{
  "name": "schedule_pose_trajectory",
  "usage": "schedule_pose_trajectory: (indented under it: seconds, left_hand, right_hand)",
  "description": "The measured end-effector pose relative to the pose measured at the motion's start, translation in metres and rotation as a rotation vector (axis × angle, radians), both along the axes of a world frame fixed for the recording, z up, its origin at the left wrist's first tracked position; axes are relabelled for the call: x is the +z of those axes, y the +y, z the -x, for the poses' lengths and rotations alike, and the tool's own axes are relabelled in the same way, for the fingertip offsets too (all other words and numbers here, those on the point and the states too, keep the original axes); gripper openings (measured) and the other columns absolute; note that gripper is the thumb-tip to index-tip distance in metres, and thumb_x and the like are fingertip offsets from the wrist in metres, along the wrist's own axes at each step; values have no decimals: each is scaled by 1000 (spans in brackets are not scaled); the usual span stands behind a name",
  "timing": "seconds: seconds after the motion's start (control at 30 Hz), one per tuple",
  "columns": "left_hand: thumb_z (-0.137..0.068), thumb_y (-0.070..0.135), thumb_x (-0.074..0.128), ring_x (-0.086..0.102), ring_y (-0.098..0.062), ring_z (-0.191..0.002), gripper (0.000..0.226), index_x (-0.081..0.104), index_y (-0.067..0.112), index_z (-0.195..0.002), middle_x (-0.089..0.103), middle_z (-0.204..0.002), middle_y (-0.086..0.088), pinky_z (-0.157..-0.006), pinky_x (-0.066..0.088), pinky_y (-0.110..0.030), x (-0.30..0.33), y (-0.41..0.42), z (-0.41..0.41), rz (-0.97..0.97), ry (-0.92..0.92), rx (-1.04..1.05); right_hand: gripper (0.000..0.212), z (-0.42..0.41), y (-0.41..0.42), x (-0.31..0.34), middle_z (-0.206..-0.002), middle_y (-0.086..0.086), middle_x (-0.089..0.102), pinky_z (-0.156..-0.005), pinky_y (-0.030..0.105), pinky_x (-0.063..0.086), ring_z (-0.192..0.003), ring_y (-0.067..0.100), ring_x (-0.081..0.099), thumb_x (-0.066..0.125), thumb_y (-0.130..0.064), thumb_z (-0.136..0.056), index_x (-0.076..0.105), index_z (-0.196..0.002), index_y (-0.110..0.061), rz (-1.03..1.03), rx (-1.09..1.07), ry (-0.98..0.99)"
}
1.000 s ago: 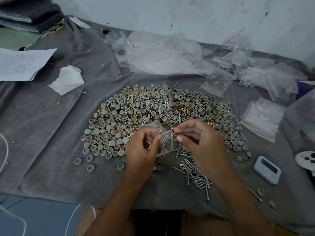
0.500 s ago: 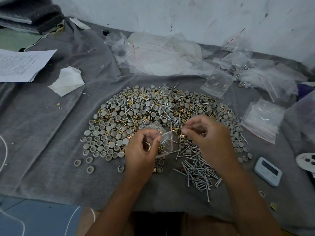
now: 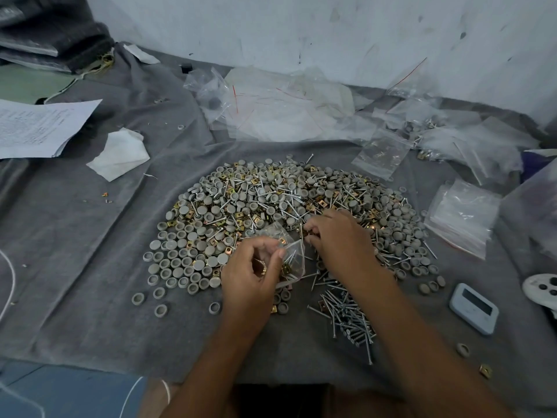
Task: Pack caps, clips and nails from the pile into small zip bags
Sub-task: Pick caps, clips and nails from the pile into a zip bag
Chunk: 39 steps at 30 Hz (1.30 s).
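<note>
Head view: the bag sits at the centre of the frame, pinched between the thumb and fingers of the left hand. The pinch falls on the bag's 9 o'clock edge; the rest of the bag projects toward 3 o'clock, ending just beside the right hand. The bag hangs over the 6 o'clock rim of the pile.

Left hand: back facing the camera, fingers curled inward and clamped on the bag, forearm entering from 6 o'clock. Right hand: palm down, at 3 o'clock of the bag, fingers curled together with the tips on the pile at 12 o'clock of the hand. Whether the fingertips hold a part cannot be told. The right forearm enters from 5 o'clock and crosses above the loose nails.

Bag: small, clear, crumpled, mouth toward 12 o'clock. Gold clips and a few nails show through the film.

Pile: round spread of grey caps, gold square clips and silver nails mixed together on the grey cloth. Caps at 9 o'clock of the pile lie mostly in a single layer, many with the hollow side up. The loose nails form a separate heap at 5 o'clock of the pile.

A stack of empty bags lies at 3 o'clock of the pile. A white timer lies at 4 o'clock, well apart from the hands.
</note>
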State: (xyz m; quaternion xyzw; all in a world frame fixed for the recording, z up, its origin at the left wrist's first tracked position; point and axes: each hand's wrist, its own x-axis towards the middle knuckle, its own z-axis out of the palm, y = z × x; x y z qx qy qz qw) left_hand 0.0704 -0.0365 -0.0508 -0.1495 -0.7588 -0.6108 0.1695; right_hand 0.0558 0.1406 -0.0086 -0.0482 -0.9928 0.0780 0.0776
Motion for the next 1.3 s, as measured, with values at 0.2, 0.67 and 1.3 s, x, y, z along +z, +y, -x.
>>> schedule_pose_trajectory:
  seconds: [0.2,0.67,1.3]
  left_hand:
    - [-90,41,63,62,-11,-79,7,60,37,-94,63,-85,12,-69,53,-35,1,0,0,6,-6,4]
    - [-91,38,63,60,-11,-76,6,59,41,-95,61,-84,13,-65,50,-32,5,-1,-1,34,15,7]
    - [-81,36,76,72,-11,-74,26,59,33,-101,76,-84,13,-65,56,-29,169,-29,39,110,4,-342]
  right_hand:
    - [18,-8,6,10,-103,-6,64,-81,32,50,-96,11,58,54,-31,-102,68,-104,-21,366,-6,69]
    - [15,-58,-10,30,-107,-18,58,-81,13,42,-93,-3,53,62,-22,-97,67,-109,-29,407,233,182]
    - [9,-38,-7,108,-93,-7,72,-75,18,52,-85,12,68,65,-25,-96,71,-99,-31,1060,334,348]
